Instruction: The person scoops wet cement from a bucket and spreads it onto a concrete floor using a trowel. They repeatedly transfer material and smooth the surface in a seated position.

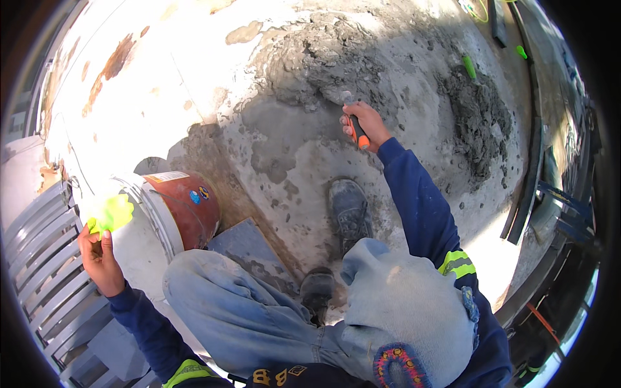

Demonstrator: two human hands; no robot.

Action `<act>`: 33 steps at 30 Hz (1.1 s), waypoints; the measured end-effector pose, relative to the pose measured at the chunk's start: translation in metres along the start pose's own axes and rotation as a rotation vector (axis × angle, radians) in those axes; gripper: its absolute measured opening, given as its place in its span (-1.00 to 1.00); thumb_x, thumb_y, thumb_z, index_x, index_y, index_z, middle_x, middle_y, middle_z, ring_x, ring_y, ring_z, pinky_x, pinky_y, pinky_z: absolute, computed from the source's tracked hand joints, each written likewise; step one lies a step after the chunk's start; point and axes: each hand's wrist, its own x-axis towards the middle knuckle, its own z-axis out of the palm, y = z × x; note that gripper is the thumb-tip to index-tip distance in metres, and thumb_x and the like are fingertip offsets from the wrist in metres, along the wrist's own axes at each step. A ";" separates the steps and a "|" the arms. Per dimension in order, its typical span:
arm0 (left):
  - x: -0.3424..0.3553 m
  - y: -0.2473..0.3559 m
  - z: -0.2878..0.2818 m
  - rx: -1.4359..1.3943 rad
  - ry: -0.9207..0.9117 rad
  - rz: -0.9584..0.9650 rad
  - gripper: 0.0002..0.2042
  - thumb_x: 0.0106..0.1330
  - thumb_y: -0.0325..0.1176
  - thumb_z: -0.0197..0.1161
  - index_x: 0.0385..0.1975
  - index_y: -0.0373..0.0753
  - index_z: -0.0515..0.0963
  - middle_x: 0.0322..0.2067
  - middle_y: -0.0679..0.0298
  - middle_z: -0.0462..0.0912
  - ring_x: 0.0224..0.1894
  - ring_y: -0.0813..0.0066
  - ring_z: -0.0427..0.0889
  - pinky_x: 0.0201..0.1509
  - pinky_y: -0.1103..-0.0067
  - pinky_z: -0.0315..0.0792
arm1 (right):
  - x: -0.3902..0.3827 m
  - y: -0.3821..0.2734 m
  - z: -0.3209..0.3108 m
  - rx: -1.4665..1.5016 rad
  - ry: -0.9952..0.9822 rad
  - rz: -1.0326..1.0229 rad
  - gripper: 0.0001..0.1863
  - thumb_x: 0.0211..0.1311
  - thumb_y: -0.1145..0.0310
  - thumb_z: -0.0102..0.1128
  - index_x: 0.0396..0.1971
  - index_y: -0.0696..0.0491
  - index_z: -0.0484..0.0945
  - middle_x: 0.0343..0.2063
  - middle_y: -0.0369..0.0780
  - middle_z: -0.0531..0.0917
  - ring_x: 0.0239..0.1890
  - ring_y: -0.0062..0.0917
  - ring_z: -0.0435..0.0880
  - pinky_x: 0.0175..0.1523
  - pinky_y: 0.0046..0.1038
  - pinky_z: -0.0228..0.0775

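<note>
My right hand [367,125] is closed round the orange and black handle of a trowel [360,134]. Its blade end meets the wet grey mortar [323,64] heaped on the floor, and most of the blade is hidden. Out to the left, my left hand [102,262] pinches a bright yellow-green piece [110,212] with a scalloped edge; glare washes it out, so its kind is unclear. Just right of that hand, a red-brown bucket [184,210] with a white rim lies tipped on its side.
A grey flat slab [249,249] lies beside the bucket. Grey metal slats [48,265] stand at the left edge. Another mortar patch [479,119] with a green object [469,66] on it is at right, near dark metal bars [533,155]. My boots [349,213] are between.
</note>
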 end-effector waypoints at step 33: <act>0.062 0.030 0.148 0.182 -0.250 0.036 -0.68 0.28 -0.20 0.36 -0.02 -0.17 0.61 -0.12 0.29 0.65 -0.23 0.42 0.69 -0.13 0.51 0.53 | -0.071 0.001 0.013 -0.799 0.295 -0.052 -0.71 0.43 0.15 0.05 -0.31 0.09 0.41 -0.60 -0.27 0.51 -0.72 -0.58 0.51 -0.59 -0.48 0.33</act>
